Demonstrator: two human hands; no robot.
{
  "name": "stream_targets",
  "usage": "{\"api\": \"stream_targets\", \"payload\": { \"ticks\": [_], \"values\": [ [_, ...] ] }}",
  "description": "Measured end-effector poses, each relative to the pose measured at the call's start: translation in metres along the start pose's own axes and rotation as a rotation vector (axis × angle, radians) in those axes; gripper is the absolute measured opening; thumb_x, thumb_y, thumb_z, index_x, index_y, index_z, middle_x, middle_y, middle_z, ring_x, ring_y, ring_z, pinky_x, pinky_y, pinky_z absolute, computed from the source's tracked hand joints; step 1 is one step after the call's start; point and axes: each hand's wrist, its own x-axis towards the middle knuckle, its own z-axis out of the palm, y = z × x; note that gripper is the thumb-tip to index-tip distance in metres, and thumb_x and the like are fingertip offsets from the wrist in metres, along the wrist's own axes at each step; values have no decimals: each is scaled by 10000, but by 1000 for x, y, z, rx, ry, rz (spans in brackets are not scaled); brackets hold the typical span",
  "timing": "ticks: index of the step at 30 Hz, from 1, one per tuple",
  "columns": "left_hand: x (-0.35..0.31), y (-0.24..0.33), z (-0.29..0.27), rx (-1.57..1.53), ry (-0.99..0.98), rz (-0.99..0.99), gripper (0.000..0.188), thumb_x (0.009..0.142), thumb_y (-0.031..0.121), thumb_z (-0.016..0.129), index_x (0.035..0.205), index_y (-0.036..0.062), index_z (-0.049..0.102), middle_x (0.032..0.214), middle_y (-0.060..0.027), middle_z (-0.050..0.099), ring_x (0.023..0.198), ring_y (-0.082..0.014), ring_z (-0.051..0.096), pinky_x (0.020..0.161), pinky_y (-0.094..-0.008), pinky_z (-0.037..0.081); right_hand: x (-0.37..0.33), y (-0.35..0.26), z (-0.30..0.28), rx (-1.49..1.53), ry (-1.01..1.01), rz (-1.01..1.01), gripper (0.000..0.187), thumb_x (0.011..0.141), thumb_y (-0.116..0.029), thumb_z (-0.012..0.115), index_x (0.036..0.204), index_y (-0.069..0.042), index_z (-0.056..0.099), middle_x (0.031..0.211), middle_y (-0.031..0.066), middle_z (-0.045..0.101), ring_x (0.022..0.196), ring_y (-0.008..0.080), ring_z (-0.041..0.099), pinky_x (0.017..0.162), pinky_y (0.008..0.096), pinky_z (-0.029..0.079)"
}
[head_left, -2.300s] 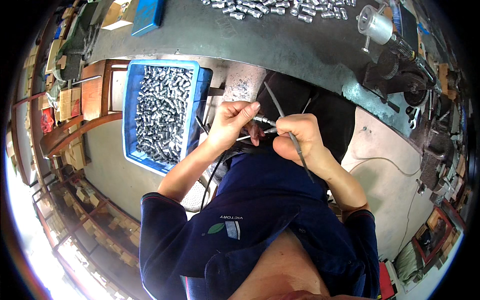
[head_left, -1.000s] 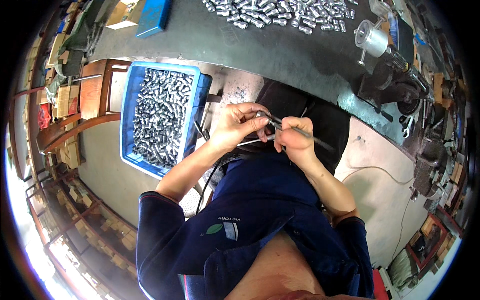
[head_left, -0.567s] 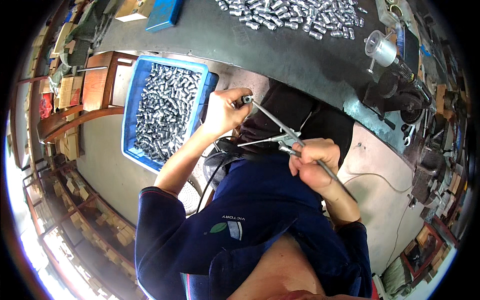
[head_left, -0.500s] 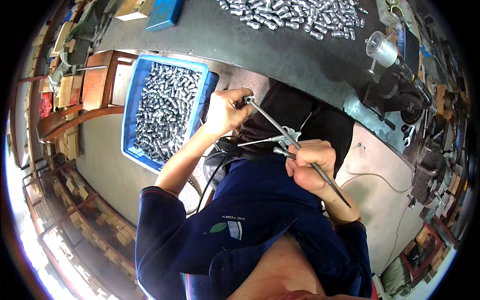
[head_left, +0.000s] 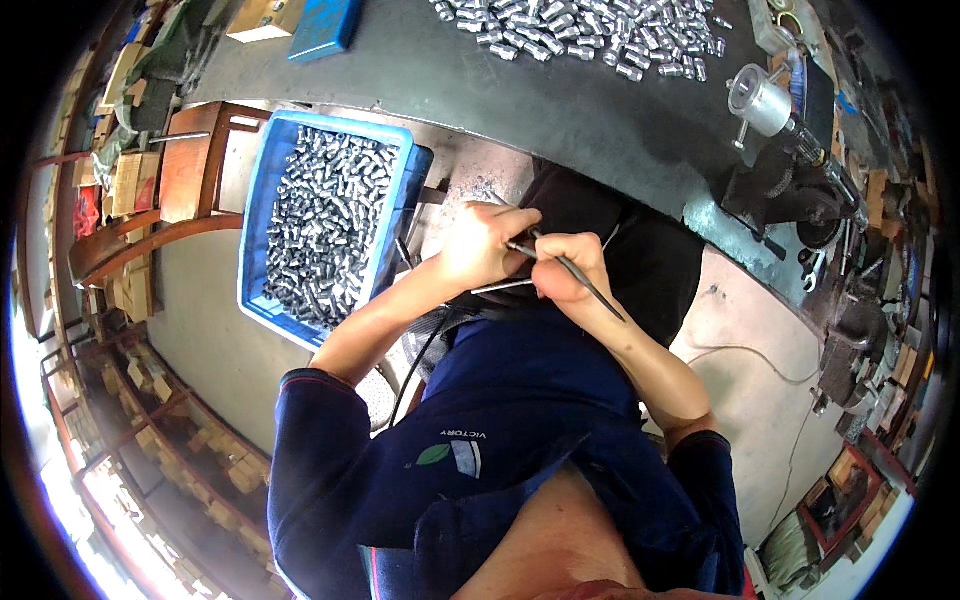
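The right hand point(head_left: 572, 268) is closed around a slender dark metal rod point(head_left: 597, 292), straight and round, tapering to a point at the end directed toward the right forearm. The left hand point(head_left: 485, 245) is adjacent, with its fingers curled inward; its grip is concealed, and whether it holds a part cannot be told. A short length of bright metal point(head_left: 519, 248) shows between the two hands; which hand supports it cannot be determined. Below the hands, a thin, light-coloured straight rod point(head_left: 503, 287) extends leftward. Both hands are positioned over the lap, in front of a dark, matte cloth point(head_left: 645, 250). To the left stands a rectangular blue plastic crate point(head_left: 262, 220) with a smooth raised rim; it contains a dense, randomly oriented mass of small cylindrical metal fittings point(head_left: 330, 220), bright and reflective. Beyond the hands, the dark grey counter point(head_left: 560, 100) has a smooth, worn surface and carries a loose pile of similar fittings point(head_left: 590, 30) with polished faces. A blue rectangular box point(head_left: 325, 28) rests near an open cardboard box point(head_left: 265, 18) at the left. At the right, a silver cylindrical fixture point(head_left: 762, 102) has a hollow round face and projecting screws.
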Motion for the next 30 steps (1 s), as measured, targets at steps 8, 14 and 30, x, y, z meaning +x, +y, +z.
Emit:
{"api": "stream_targets", "payload": {
  "ticks": [8, 14, 30],
  "values": [
    [9, -29, -34, 106, 141, -372, 245, 676, 77, 693, 908, 0, 672, 636, -74, 631, 517, -65, 545, 490, -232, 437, -33, -35, -21, 11, 49, -119, 274, 647, 69, 466, 498, -26, 256, 443, 59, 353, 365, 132, 444, 365, 261, 353],
    [80, -29, -48, 73, 129, -261, 248, 705, 176, 744, 864, -4, 684, 541, -62, 571, 478, -67, 507, 456, -252, 405, -48, -17, -14, 78, 22, -80, 274, 611, 55, 510, 494, -32, 277, 453, 55, 409, 382, 122, 459, 379, 252, 372],
    [92, -4, -75, -626, 89, -349, 182, 884, 27, 544, 1032, -58, 606, 680, -73, 634, 597, -108, 608, 556, -238, 501, -41, -3, -23, 71, 116, -95, 279, 710, 23, 472, 512, -46, 288, 473, 37, 401, 414, 110, 453, 395, 252, 372]
  ]
}}
